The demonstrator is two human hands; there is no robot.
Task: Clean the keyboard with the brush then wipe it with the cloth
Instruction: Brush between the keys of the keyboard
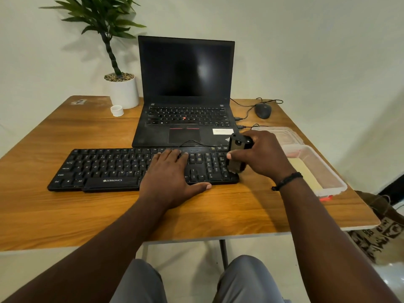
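Fingers (258, 138) of right hand (262, 156) clenched round brush (237, 156), left hand (172, 173) flat on keyboard (105, 167), laptop (185, 95) behind.

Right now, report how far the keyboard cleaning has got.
Brushing stage, in progress. The right hand grips the brush over the number-pad end of the keyboard, while the left hand lies flat on the keys, steadying it. How much is already brushed cannot be told. Wiping is left: the yellowish cloth sits in the clear container.
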